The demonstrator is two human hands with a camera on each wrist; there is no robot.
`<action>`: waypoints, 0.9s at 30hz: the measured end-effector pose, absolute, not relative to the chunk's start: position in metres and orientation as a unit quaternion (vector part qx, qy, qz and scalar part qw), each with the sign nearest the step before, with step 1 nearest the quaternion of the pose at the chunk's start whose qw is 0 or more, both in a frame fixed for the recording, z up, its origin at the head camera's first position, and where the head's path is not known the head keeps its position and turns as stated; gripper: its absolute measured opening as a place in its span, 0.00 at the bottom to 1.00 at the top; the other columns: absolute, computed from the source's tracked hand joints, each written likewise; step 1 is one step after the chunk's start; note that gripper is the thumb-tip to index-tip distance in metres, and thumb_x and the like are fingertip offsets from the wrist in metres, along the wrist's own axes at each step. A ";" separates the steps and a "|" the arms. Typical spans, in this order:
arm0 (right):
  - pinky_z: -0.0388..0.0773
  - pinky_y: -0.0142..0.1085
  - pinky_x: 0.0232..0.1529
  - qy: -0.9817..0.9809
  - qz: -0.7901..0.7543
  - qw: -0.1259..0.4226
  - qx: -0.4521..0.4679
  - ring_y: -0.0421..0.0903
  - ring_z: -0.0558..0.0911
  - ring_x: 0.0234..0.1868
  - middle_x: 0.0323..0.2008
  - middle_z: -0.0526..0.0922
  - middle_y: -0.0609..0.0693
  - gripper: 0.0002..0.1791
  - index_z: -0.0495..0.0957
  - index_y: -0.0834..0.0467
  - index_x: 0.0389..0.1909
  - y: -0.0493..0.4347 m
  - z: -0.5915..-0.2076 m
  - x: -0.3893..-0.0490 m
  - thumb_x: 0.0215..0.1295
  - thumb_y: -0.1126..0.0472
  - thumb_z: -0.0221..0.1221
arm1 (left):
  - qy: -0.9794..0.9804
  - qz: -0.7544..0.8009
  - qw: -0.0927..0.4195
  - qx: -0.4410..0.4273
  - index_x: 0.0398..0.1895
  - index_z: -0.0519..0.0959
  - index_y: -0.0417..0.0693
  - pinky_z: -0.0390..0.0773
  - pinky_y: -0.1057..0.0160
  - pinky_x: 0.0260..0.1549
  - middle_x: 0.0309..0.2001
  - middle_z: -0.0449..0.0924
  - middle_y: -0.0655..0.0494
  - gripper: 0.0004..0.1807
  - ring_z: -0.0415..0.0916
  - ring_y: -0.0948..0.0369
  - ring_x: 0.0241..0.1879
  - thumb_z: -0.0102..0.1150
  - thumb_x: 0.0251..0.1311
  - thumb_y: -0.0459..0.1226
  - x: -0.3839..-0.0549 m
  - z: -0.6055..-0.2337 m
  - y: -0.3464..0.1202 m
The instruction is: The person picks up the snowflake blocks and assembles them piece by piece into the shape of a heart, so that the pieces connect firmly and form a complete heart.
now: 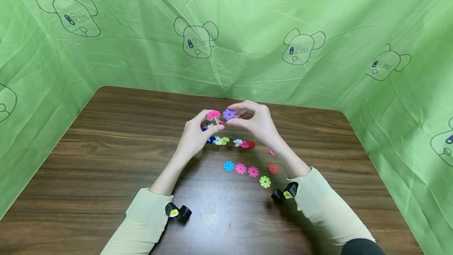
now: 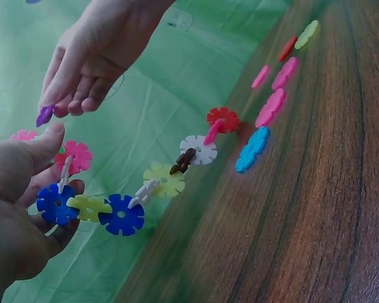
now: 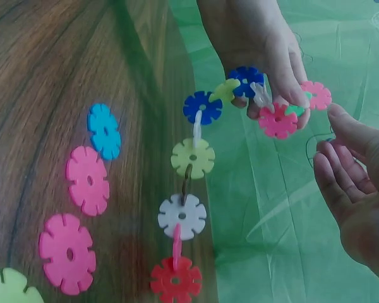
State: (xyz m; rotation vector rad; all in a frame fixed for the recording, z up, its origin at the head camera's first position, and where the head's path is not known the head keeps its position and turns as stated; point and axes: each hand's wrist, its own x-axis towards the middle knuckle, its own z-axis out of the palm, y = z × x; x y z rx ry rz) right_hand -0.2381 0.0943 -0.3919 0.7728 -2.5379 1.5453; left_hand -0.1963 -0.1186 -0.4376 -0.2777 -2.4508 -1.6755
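My left hand [image 1: 191, 133] grips one end of a chain of slotted plastic snowflake discs. Its last link is a pink disc [image 1: 214, 115], joined by a green one to another pink disc [image 2: 76, 156]. From there the chain runs through blue discs [image 2: 121, 214], yellow-green and white ones to a red disc [image 3: 176, 279] at the far end. Between thumb and fingers, my right hand [image 1: 257, 120] pinches a purple disc [image 1: 229, 114], just right of the chain's pink end. In the right wrist view that purple disc is mostly hidden by the fingers.
Loose discs lie on the brown wooden table [image 1: 106, 160] nearer my body: a light blue disc [image 1: 228, 166], several pink ones, a yellow-green disc [image 1: 265, 182] and a red disc [image 1: 272, 168]. A green curtain [image 1: 247, 70] surrounds the table's back and sides.
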 end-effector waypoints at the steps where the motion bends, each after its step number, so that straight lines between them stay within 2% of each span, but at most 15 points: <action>1: 0.84 0.33 0.40 -0.826 0.503 0.036 0.252 0.44 0.86 0.34 0.36 0.89 0.51 0.19 0.89 0.50 0.48 0.093 -0.391 -0.238 0.53 0.56 0.78 | -0.820 -0.559 0.082 -0.096 0.54 0.81 0.56 0.80 0.57 0.48 0.44 0.88 0.55 0.18 0.82 0.59 0.43 0.70 0.63 0.46 -0.196 -0.438 -0.118; 11: 0.84 0.34 0.41 -0.830 0.495 0.047 0.252 0.44 0.86 0.34 0.33 0.89 0.50 0.19 0.89 0.51 0.47 0.088 -0.389 -0.237 0.53 0.55 0.78 | -0.835 -0.530 0.093 -0.113 0.54 0.80 0.52 0.80 0.53 0.52 0.44 0.87 0.55 0.18 0.82 0.57 0.46 0.68 0.65 0.47 -0.196 -0.439 -0.118; 21: 0.84 0.33 0.38 -0.839 0.479 0.044 0.254 0.43 0.86 0.33 0.34 0.88 0.48 0.19 0.89 0.50 0.46 0.085 -0.386 -0.236 0.52 0.54 0.79 | -0.871 -0.461 0.111 -0.129 0.57 0.78 0.53 0.78 0.52 0.45 0.43 0.84 0.52 0.18 0.77 0.51 0.43 0.64 0.68 0.48 -0.192 -0.436 -0.117; 27: 0.84 0.33 0.36 -0.837 0.487 0.028 0.249 0.44 0.86 0.32 0.34 0.89 0.48 0.19 0.89 0.51 0.47 0.082 -0.386 -0.235 0.52 0.56 0.79 | -0.879 -0.445 0.098 -0.138 0.60 0.75 0.50 0.78 0.49 0.53 0.50 0.82 0.50 0.20 0.78 0.50 0.51 0.61 0.71 0.47 -0.191 -0.435 -0.116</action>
